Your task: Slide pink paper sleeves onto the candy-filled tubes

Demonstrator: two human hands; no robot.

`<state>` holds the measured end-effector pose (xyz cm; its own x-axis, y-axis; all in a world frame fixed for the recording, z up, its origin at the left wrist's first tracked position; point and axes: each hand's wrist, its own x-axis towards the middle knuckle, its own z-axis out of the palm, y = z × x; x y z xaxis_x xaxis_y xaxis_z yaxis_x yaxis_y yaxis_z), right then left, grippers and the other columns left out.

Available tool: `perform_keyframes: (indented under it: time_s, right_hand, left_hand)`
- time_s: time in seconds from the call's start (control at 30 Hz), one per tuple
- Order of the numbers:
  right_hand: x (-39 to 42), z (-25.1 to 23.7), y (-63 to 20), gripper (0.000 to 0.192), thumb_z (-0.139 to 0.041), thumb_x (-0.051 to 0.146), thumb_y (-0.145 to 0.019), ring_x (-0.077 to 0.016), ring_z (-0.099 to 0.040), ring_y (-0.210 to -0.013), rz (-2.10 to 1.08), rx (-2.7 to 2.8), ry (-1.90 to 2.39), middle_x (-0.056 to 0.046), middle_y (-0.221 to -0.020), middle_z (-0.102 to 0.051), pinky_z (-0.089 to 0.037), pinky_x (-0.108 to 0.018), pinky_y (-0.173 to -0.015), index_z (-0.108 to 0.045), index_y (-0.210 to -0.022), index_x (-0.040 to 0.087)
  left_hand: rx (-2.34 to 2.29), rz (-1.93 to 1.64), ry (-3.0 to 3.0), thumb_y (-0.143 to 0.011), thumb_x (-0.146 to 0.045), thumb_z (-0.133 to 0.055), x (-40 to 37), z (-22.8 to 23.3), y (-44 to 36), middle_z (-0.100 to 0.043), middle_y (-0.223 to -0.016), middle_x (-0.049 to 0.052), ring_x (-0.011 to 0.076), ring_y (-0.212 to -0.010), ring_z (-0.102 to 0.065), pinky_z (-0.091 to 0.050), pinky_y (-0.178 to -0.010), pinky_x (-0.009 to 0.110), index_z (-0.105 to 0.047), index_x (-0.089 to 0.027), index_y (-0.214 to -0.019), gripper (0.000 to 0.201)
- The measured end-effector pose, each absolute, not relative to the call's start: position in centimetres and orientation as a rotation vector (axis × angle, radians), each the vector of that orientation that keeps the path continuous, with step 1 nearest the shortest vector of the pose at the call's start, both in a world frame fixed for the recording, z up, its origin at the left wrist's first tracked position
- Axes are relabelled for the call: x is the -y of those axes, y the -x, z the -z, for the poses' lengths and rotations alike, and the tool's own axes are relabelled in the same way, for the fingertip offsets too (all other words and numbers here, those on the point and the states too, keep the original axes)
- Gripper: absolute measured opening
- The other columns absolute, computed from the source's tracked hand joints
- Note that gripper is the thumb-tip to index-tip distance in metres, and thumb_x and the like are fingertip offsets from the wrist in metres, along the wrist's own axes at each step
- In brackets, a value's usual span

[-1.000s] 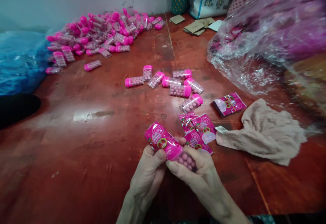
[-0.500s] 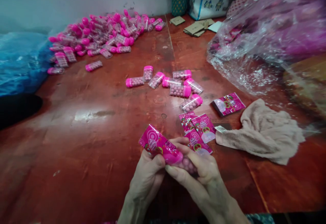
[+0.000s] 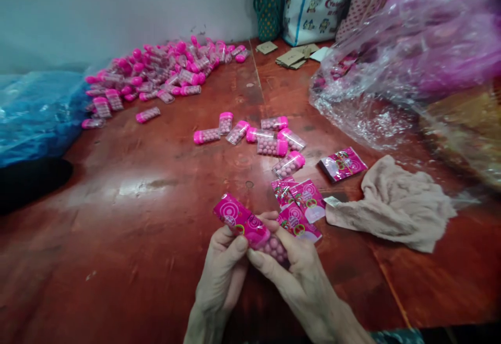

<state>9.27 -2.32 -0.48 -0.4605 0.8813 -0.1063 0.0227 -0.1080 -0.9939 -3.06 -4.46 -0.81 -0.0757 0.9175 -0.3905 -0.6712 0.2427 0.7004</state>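
Observation:
A clear bottle of pink candy balls (image 3: 275, 250) lies tilted between my two hands. Over its cap end sits a magenta printed sleeve (image 3: 234, 213), reaching past the cap to the upper left. My left hand (image 3: 223, 260) pinches the sleeve near the cap, thumb on top. The bottle's body is gripped by my right hand (image 3: 297, 271), whose thumb tip meets the left thumb. Just beyond the right fingers lie several loose flat sleeves (image 3: 299, 221). Part of the bottle is hidden by the fingers.
Several capped candy bottles (image 3: 272, 147) lie mid-table, with a large heap (image 3: 156, 72) behind. A stack of sleeves (image 3: 343, 164) and a beige cloth (image 3: 403, 208) are at right. Plastic bags flank the table: blue (image 3: 43, 109) left, clear and pink (image 3: 391, 72) right.
The view has shifted slightly, so the table things sit a bit differently in frame. Both hands keep hold of the sleeve and bottle; more of the candy balls shows now.

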Motion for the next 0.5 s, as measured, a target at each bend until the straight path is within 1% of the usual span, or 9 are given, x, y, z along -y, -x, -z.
perform_keyframes:
  time_s: [0.07,0.13,0.23,0.33,0.4,0.5]
  right_hand:
    - [2.3,0.5,-9.5,0.035,-0.052,0.029,-0.087,-0.0142,-0.061,-0.076,-1.653,1.496,0.988,-0.001,-0.087,-0.063,-0.047,-0.023,-0.072,-0.053,-0.12,0.021]
    - [2.6,0.5,-9.7,0.031,-0.049,0.03,-0.088,-0.0139,-0.059,-0.075,-1.654,1.496,1.009,-0.001,-0.084,-0.062,-0.046,-0.024,-0.072,-0.054,-0.118,0.021]
    - [3.3,0.6,-9.9,0.023,-0.047,0.034,-0.089,-0.0124,-0.052,-0.059,-1.683,1.478,1.101,0.001,-0.068,-0.056,-0.044,-0.022,-0.058,-0.06,-0.101,0.019]
    - [4.1,0.7,-9.8,0.024,-0.048,0.039,-0.088,-0.0108,-0.044,-0.048,-1.722,1.403,1.172,0.003,-0.056,-0.048,-0.036,-0.021,-0.045,-0.059,-0.084,0.018]
    - [4.4,0.5,-9.7,0.027,-0.047,0.041,-0.087,-0.0094,-0.039,-0.045,-1.743,1.351,1.163,0.004,-0.054,-0.043,-0.032,-0.02,-0.042,-0.057,-0.078,0.017]
    - [4.5,0.1,-9.8,0.03,-0.047,0.042,-0.087,-0.008,-0.037,-0.043,-1.759,1.299,1.144,0.005,-0.052,-0.039,-0.028,-0.02,-0.04,-0.056,-0.076,0.016]
  left_hand:
    - [-0.951,-1.365,-0.306,-0.068,-0.036,-0.07,4.5,0.8,2.8,-0.071,-0.095,0.013,0.0305,-0.098,-0.062,-0.044,-0.09,0.045,-0.072,-0.016,-0.089,0.029]
    - [-0.975,-1.367,-0.293,-0.069,-0.035,-0.069,4.4,0.5,2.4,-0.071,-0.092,0.013,0.0293,-0.094,-0.063,-0.045,-0.088,0.044,-0.072,-0.015,-0.09,0.029]
    - [-1.063,-1.351,-0.252,-0.074,-0.024,-0.066,4.1,-0.1,1.8,-0.072,-0.089,0.011,0.026,-0.089,-0.065,-0.047,-0.085,0.041,-0.072,-0.015,-0.089,0.018]
    - [-1.098,-1.358,-0.239,-0.076,-0.021,-0.063,4.2,-0.5,1.2,-0.072,-0.089,0.013,0.0258,-0.088,-0.065,-0.048,-0.083,0.039,-0.072,-0.013,-0.085,0.015]
    - [-1.084,-1.368,-0.244,-0.077,-0.021,-0.062,4.5,-0.5,0.7,-0.071,-0.091,0.014,0.0267,-0.09,-0.064,-0.049,-0.081,0.039,-0.072,-0.012,-0.085,0.016]
    - [-1.065,-1.367,-0.221,-0.079,-0.023,-0.059,5.4,-0.5,0.0,-0.071,-0.094,0.013,0.0267,-0.09,-0.064,-0.051,-0.078,0.038,-0.072,-0.014,-0.087,0.018]
